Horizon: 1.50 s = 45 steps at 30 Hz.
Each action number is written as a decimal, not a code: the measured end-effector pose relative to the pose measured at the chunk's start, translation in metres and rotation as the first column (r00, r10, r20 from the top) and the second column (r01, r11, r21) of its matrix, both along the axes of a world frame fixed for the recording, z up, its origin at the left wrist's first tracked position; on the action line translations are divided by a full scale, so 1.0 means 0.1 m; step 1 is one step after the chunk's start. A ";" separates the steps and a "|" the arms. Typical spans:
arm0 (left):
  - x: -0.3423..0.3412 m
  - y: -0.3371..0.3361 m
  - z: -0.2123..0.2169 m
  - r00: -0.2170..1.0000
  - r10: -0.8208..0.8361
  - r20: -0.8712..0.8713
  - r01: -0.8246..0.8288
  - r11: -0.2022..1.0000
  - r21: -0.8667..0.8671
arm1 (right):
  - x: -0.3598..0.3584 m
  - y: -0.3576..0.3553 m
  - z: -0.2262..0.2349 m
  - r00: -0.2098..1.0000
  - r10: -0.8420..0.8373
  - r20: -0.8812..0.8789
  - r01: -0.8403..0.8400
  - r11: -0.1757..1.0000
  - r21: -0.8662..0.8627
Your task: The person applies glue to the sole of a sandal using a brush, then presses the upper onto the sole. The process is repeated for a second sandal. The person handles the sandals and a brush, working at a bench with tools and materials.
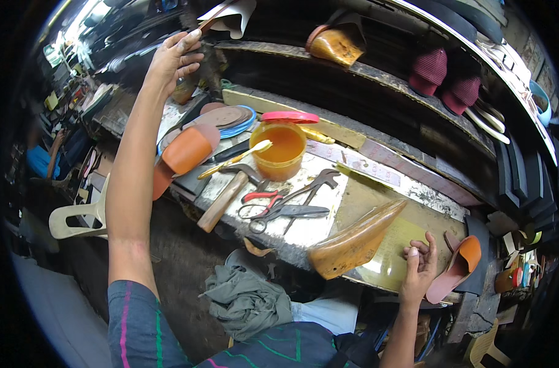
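My left hand (175,58) is raised at the upper left. Its thumb and forefinger meet at the end of a thin brown-and-white sheet piece (235,17), partly cut off by the picture's edge. Low over the bench's right part, my right hand (420,270) is empty, its fingers apart and loosely curled. On its left lies a wooden shoe last (359,242); on its right is an orange-strapped sandal (457,270). Mid-bench, a tub of amber glue (279,150) has a brush (236,158) at its rim. Pincers (316,184), scissors (291,211) and a hammer (224,201) lie in front.
Another orange sandal (190,150) and brown soles (224,116) lie on the bench's left. A pink lid (290,116) is behind the tub. Shelves above hold another last (334,48) and maroon footwear (428,70). A beige plastic chair (77,221) stands at left; another person sits beyond.
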<state>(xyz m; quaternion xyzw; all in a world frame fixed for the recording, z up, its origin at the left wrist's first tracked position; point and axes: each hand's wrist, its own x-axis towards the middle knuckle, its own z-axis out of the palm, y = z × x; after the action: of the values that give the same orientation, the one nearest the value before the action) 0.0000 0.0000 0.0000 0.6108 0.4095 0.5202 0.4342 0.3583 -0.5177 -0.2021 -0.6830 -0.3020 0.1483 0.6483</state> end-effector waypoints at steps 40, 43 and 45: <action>1.23 -0.80 0.05 0.982 -0.089 -0.168 0.105 0.991 0.089 | -0.19 -0.17 0.03 0.992 0.056 -0.116 -0.041 0.990 0.133; 1.64 -0.93 0.05 0.961 -0.148 -0.235 0.169 0.983 0.070 | -0.18 -0.18 0.05 0.989 0.063 -0.132 -0.042 0.987 0.153; 1.83 -0.96 0.04 0.951 -0.169 -0.257 0.184 0.982 0.037 | -0.18 -0.19 0.05 0.988 0.061 -0.139 -0.040 0.988 0.147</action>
<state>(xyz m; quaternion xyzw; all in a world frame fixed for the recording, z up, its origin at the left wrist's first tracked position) 0.1832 -0.0962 0.0037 0.7193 0.3893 0.4093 0.4044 0.3403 -0.5362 -0.1970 -0.6142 -0.2818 0.1913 0.7118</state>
